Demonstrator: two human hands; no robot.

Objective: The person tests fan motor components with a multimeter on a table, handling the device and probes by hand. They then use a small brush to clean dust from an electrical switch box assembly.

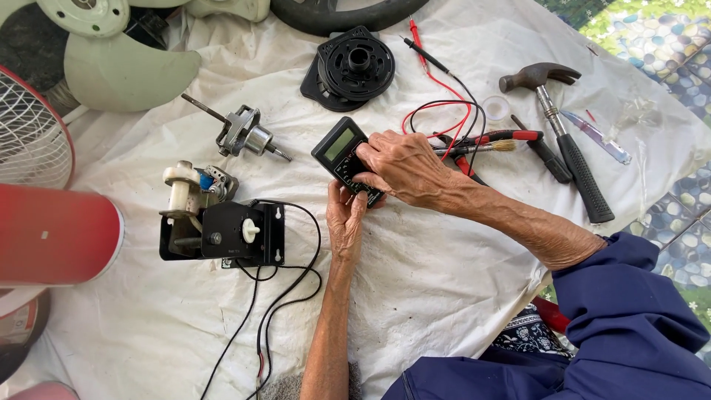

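at the middle of the white cloth [444, 274], seen from the head camera, the black multimeter [342, 154] lies tilted, screen up. the left hand [345, 222] cups its lower end from beneath, fingers curled against the case. the right hand [404, 167] lies over its dial, fingers bent down and pinching there. red and black probe leads [444, 104] trail behind; a hammer [563, 133] lies well right, a black motor bracket [237, 233] left.

The person wears a dark blue long-sleeved top [629, 326], its right sleeve pushed up, left forearm bare.
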